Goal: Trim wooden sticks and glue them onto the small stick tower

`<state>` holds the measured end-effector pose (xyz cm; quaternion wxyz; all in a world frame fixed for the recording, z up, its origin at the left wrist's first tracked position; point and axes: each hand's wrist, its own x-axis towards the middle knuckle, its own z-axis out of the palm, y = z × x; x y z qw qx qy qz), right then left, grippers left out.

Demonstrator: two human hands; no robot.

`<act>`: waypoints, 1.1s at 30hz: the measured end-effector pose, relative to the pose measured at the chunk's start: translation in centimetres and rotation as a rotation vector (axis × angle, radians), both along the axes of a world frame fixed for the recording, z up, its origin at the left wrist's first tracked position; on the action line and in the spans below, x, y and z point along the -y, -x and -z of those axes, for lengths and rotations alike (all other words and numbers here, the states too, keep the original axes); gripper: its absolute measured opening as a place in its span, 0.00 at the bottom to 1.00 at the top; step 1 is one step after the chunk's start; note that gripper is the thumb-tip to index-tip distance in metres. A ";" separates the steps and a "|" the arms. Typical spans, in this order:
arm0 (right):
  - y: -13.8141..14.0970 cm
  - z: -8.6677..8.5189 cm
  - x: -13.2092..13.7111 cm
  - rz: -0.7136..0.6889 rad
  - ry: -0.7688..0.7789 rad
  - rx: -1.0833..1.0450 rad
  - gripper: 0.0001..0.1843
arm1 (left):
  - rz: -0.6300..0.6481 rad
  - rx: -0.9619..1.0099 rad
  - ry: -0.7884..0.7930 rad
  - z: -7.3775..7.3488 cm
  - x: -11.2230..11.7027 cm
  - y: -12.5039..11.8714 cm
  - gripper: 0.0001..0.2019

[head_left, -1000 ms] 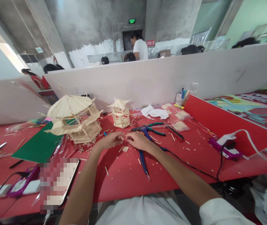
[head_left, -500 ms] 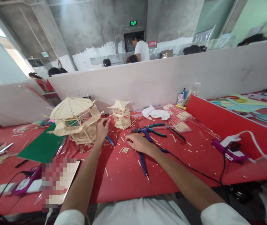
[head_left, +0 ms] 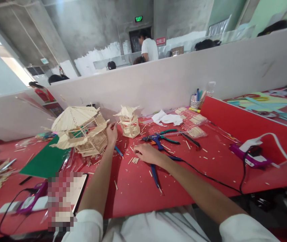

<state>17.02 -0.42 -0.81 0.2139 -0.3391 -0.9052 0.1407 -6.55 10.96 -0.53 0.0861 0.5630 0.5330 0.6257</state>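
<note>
My left hand (head_left: 111,134) is raised between a large pavilion model (head_left: 76,131) of thin wooden sticks and a smaller stick pavilion (head_left: 129,122). Its fingertips are pinched together; whatever they hold is too small to make out. My right hand (head_left: 147,154) hovers low over the table, fingers curled and closed, beside a row of short wooden sticks (head_left: 134,160). Anything between those fingers is hidden. Just past the right hand lies a blue glue gun (head_left: 158,142) with green-handled pliers (head_left: 170,137). A blue tool (head_left: 155,176) with a pointed metal tip lies under the right wrist.
Stick scraps litter the red table (head_left: 125,198). A green board (head_left: 46,159), a phone-like device (head_left: 79,195) and a purple power strip (head_left: 34,198) are at left. Stick packs (head_left: 196,129), white tissue (head_left: 167,118), a pen cup (head_left: 196,102) and another purple strip (head_left: 250,156) lie rightward.
The view has tilted slightly. My left hand has shifted a little, its fingers still pinched between the two pavilions. The right hand stays by the short sticks.
</note>
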 end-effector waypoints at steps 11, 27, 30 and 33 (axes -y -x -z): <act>0.0 -0.5 0.4 -0.011 0.005 0.028 0.08 | 0.058 0.012 0.030 -0.2 0.2 -0.1 0.15; 0.0 -0.5 0.4 -0.007 0.018 0.045 0.07 | 0.013 -0.002 0.029 0.3 -0.3 -0.2 0.14; 0.0 -0.5 0.4 -0.010 0.020 0.056 0.07 | 0.005 0.009 0.032 0.4 -0.4 -0.3 0.14; 0.0 -0.6 0.4 -0.009 0.016 0.063 0.07 | -0.001 0.016 0.025 0.5 -0.6 -0.2 0.14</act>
